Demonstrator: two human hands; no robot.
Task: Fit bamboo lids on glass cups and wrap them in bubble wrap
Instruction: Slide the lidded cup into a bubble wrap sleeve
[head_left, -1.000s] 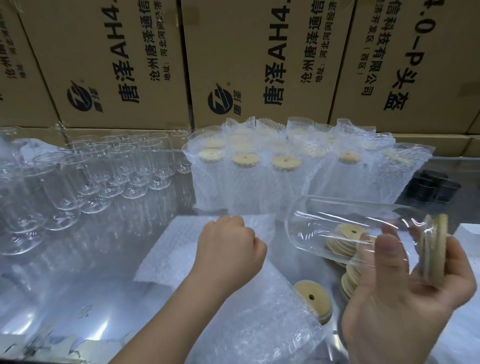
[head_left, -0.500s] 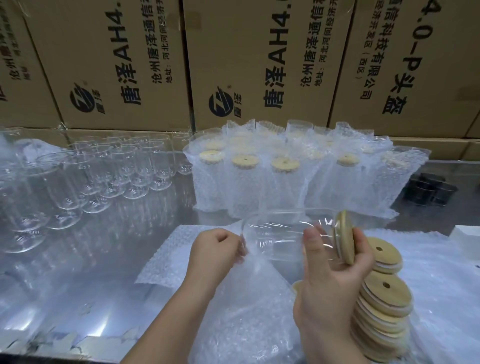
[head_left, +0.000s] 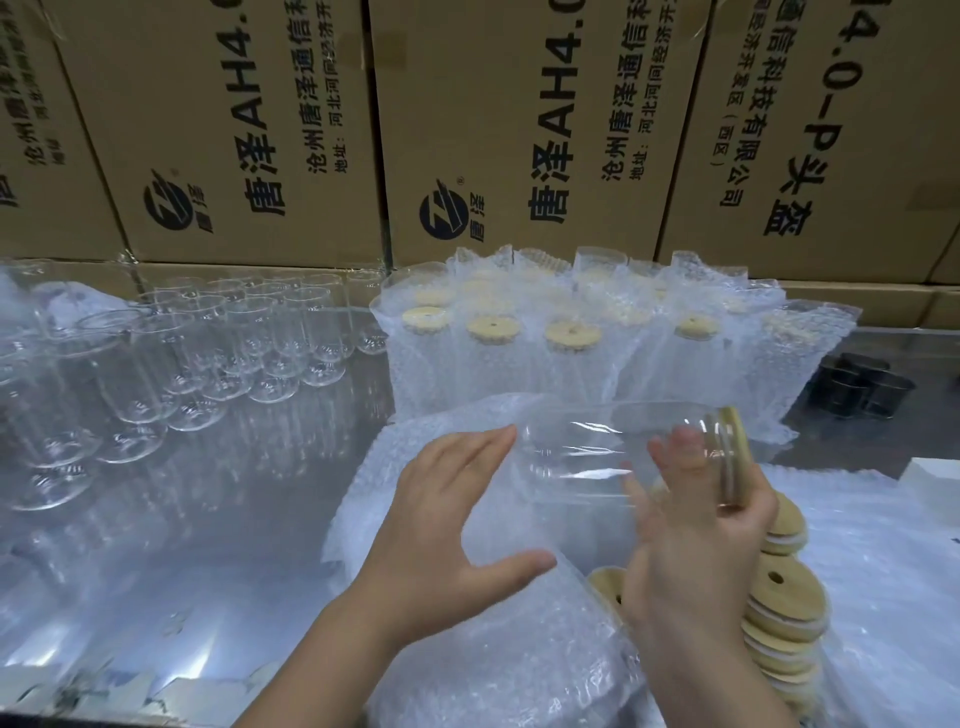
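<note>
A clear glass cup (head_left: 587, 452) lies on its side above a sheet of bubble wrap (head_left: 415, 467), its bamboo lid (head_left: 735, 457) fitted on the right end. My right hand (head_left: 696, 530) holds the cup near the lid, fingers round the glass. My left hand (head_left: 441, 525) is spread open beside the cup's base, fingertips close to the glass; contact is unclear. More bubble wrap (head_left: 509, 654) bulges under both hands.
Loose bamboo lids (head_left: 784, 597) are stacked at the lower right. Several bare glasses (head_left: 218, 353) stand at the left on the shiny metal table (head_left: 182, 545). Wrapped, lidded cups (head_left: 571, 338) stand behind, cardboard boxes (head_left: 249, 130) beyond. Dark metal rings (head_left: 862, 389) sit far right.
My right hand has brought the lidded cup leftward and down over the bubble wrap. My left hand let go of the wrap and opened beside the cup's base.
</note>
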